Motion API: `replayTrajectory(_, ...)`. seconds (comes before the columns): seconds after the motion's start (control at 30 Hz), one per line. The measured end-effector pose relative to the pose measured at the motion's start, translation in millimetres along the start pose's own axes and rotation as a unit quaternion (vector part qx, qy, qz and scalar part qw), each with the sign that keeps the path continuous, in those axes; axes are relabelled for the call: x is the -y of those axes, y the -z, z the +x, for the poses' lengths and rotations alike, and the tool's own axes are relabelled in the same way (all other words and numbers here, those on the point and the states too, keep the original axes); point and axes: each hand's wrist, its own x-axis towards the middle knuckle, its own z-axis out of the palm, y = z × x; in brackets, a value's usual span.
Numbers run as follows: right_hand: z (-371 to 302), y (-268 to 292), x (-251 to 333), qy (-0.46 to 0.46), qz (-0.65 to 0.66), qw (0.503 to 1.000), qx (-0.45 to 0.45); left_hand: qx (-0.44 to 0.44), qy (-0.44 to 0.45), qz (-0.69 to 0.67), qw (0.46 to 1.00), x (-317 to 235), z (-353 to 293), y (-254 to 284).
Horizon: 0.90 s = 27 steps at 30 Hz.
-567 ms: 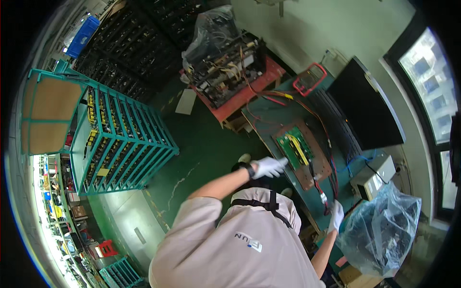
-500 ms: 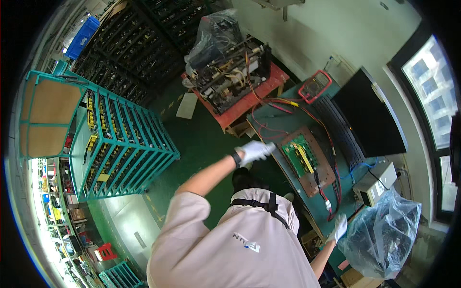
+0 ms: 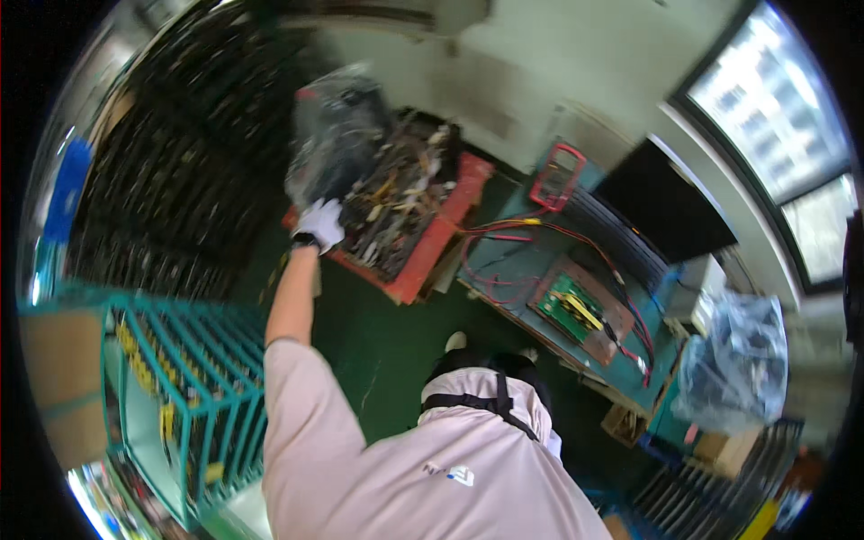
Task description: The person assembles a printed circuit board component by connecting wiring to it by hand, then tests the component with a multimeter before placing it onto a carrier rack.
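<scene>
The left hand [image 3: 320, 225], in a white glove with a dark band [image 3: 306, 241] at the wrist, is left of centre in the upper half of the frame, at the end of an outstretched arm. It is at the lower left side of the dark unit [image 3: 396, 207], just below the clear bag [image 3: 337, 135]. Blur hides whether it touches either one, and I cannot tell if the fingers are together, apart or clamped on something. The right hand cannot be made out at the person's side, so I cannot tell its grip

The unit, full of parts and wires, sits on a red table [image 3: 472, 180] in the upper middle of the frame, with the bag at its upper left

Right of centre is a green bench [image 3: 664, 371]. On it a circuit board [image 3: 571, 310] with yellow parts lies on a brown plate [image 3: 615, 317]. Red and dark wires [image 3: 585, 236] run along the bench above the board. A red-edged meter [image 3: 556, 177] lies at the bench's upper end, near a keyboard [image 3: 621, 236] and a black monitor [image 3: 666, 198]. A pale box [image 3: 697, 297] stands by a bluish bag [image 3: 733, 360] at the right

A teal rack [image 3: 187, 432] fills the lower left, dark shelves [image 3: 171, 207] the upper left, and a window [image 3: 765, 108] shows at the upper right
</scene>
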Motion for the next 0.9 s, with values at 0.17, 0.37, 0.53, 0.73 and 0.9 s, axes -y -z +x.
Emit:
replayTrajectory(0.17,-9,12,69,-0.126,0.213,0.969,0.005,-0.044,-0.031,-0.025,0.998,-3,3,28)
replayTrajectory(0.37,25,-28,76,-0.162,0.314,0.935,0.019,-0.112,-0.085,-0.023,0.99,7,4,11)
replayTrajectory(0.53,22,-28,89,-0.28,0.426,0.86,0.025,-0.12,-0.11,-0.017,0.986,9,4,10)
replayTrajectory(0.73,32,-65,77,-0.113,0.304,0.946,-0.016,-0.112,-0.134,-0.008,0.985,14,9,8)
replayTrajectory(0.9,34,-80,74,-0.07,0.226,0.971,-0.041,-0.125,-0.149,0.001,0.981,9,18,6)
